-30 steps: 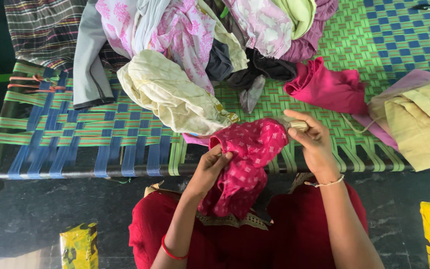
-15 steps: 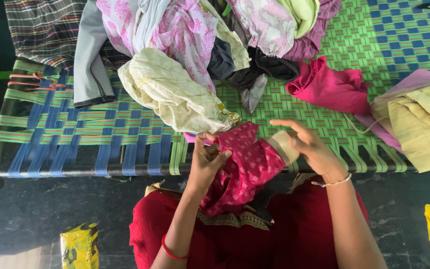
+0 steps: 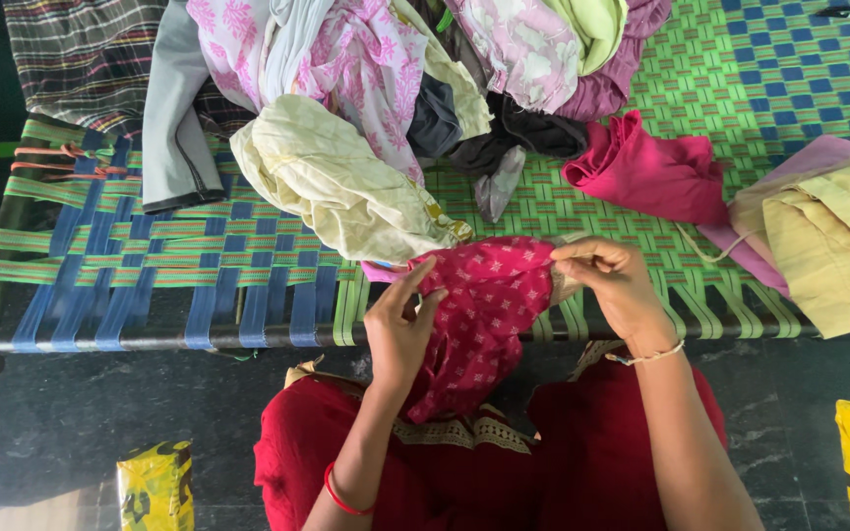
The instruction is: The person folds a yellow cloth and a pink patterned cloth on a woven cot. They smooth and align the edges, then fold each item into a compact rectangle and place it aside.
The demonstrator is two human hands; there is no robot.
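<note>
**Printed magenta garment, held over the cot edge**

Item: magenta garment [image 3: 484,315] with a small pale print, gathered between both hands above the near rail of the woven cot [image 3: 248,265]. Its long axis runs roughly from upper right to lower left, the top edge stretched level between the hands and the bulk hanging down toward the person's red lap.

Left hand [image 3: 397,329]: closed on the garment's left side, thumb and forefinger raised along the fabric.

Right hand [image 3: 610,285]: fingertips pinched on the garment's upper right corner, where a beige lining shows; thin bracelet at the wrist.

Nearby on the cot: cream cloth [image 3: 336,187] just beyond the garment, plain pink cloth [image 3: 646,172] to the right, yellow folded cloth [image 3: 828,246] at the far right, mixed clothes pile [image 3: 425,59] behind.

On the floor: two yellow packets [image 3: 154,487]
</note>
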